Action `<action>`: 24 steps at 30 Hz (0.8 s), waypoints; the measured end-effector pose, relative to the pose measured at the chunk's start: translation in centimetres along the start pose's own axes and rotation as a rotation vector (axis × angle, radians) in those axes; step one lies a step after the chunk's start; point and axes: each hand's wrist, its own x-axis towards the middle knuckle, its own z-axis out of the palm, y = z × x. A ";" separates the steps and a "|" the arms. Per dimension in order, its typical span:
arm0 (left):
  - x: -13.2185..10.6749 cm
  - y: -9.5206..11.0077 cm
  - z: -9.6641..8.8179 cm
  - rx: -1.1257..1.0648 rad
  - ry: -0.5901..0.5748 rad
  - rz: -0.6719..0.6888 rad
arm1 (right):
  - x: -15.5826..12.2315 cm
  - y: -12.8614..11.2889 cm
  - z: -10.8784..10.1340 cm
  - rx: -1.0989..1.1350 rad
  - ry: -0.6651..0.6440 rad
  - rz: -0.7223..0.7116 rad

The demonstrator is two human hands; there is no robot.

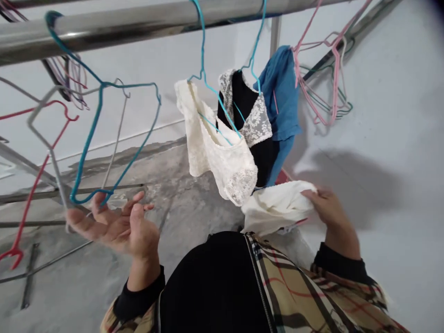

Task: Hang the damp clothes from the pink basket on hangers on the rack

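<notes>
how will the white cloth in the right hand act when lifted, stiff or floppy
The white cloth is probably floppy, since it bunches in soft folds beside the right hand. It is likely light too: that hand alone pinches it at one edge.

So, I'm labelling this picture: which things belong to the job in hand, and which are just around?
Seemingly in use:
- white cloth, in the right hand
- teal hanger, by the left hand

Merely nearby:
- pink hangers
- red hanger
- blue garment
- cream lace garment

Left hand (120,231), near 8 o'clock: palm upward, fingers (83,225) spread and slightly bent. Right hand (326,204), between 3 and 4 o'clock: closed in a fingertip pinch.
</notes>
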 end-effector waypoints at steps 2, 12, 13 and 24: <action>-0.8 -0.6 0.8 -0.077 0.162 -0.008 | -0.9 -1.5 -1.9 0.023 0.214 -0.050; -4.9 -3.7 2.9 -0.184 -0.037 -0.590 | -0.7 -3.0 -4.7 -0.251 0.645 -0.338; -5.3 -3.7 3.1 -0.178 -0.069 -0.581 | 0.1 -1.5 -4.6 -0.310 0.618 -0.297; -4.5 -0.4 10.0 -0.031 -0.562 -0.100 | 3.9 4.4 2.0 -0.448 -0.441 -0.233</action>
